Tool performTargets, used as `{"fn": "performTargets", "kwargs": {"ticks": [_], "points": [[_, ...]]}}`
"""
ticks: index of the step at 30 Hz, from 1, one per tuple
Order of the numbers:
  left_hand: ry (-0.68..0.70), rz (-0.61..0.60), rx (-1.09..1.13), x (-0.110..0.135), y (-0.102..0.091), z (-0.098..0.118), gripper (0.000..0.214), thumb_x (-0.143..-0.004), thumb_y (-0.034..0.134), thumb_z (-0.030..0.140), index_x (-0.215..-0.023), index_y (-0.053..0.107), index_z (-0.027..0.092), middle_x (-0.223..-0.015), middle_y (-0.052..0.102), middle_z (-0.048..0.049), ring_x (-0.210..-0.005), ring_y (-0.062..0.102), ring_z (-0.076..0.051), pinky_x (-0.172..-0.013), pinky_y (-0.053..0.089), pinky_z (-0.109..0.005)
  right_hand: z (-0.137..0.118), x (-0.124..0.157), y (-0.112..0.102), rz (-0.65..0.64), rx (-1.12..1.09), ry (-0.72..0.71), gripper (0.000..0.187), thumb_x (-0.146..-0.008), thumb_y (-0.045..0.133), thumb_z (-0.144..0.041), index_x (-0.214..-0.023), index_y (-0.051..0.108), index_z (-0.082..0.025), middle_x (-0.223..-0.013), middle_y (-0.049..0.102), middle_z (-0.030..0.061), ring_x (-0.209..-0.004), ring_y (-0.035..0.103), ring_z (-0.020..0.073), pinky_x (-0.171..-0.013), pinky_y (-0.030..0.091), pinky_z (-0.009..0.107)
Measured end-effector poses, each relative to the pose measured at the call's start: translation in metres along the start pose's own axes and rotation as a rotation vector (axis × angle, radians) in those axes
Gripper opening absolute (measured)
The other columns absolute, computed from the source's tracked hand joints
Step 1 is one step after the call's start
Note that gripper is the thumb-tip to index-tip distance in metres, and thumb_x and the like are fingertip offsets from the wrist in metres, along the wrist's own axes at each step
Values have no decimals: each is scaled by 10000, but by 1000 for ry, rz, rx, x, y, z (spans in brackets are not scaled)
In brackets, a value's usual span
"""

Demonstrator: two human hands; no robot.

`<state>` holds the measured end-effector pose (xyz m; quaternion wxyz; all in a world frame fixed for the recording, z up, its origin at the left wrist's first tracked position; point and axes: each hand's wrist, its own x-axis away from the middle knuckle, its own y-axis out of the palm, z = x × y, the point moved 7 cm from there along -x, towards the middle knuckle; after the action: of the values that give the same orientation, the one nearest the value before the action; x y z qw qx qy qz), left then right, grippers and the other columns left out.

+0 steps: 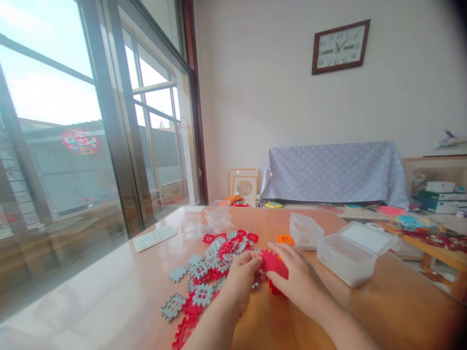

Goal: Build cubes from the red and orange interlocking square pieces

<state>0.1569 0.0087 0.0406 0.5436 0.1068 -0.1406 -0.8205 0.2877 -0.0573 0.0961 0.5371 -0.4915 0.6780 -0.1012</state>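
Observation:
Both my hands meet over the table around a piece of red toothed plastic building tiles (274, 265) joined together, with a bit of orange showing at its right side. My left hand (242, 272) pinches its left edge between thumb and fingers. My right hand (295, 272) wraps the other side, with the thumb below and the fingers over the top. Just left of my hands lies a loose heap of grey and red tiles (215, 257), some with window-like openings. An orange tile (285, 239) lies behind my right hand.
Right of my hands stand a small clear plastic box (305, 231) and a larger one (346, 262) with its lid open. Clear plastic bags (218, 216) and a printed sheet (155, 238) lie at the back left. A low side table (434, 238) holds colourful items at right.

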Motion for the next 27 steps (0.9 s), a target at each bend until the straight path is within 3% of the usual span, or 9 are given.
{"fn": "performTargets", "kwargs": {"ticks": [6,12,20,27], "points": [[-57,-71,48,7,7,-2,404,-721,799,484,-901,627,165,-772,657,-21,-650,621,-111,-683,483,-244,11,-4,-5,-32,-31,-7,434,-816,644,-270,-1249,666,-262,-1245,686,83,-1167,599,296,-1042,472,471],[-89,15,14,3,-7,-3,379,-733,775,453,-920,599,174,-789,676,-30,-693,662,-135,-695,490,-258,41,-4,-9,-86,-47,125,401,-813,649,-324,-1196,705,-220,-1229,702,88,-1169,614,278,-1062,461,448],[-102,-7,-20,3,-8,-7,350,-740,751,446,-901,591,179,-811,692,-51,-718,671,-153,-713,495,-279,45,0,0,-202,-87,164,410,-791,667,-300,-1193,722,-248,-1205,709,93,-1142,628,277,-1040,473,443],[-55,18,-59,-3,-16,-7,372,-759,724,478,-939,614,172,-860,704,-70,-744,678,-158,-720,505,-287,48,-3,-8,-93,-74,152,370,-847,611,-355,-1191,701,-252,-1222,697,79,-1187,600,273,-1048,458,441]]}}
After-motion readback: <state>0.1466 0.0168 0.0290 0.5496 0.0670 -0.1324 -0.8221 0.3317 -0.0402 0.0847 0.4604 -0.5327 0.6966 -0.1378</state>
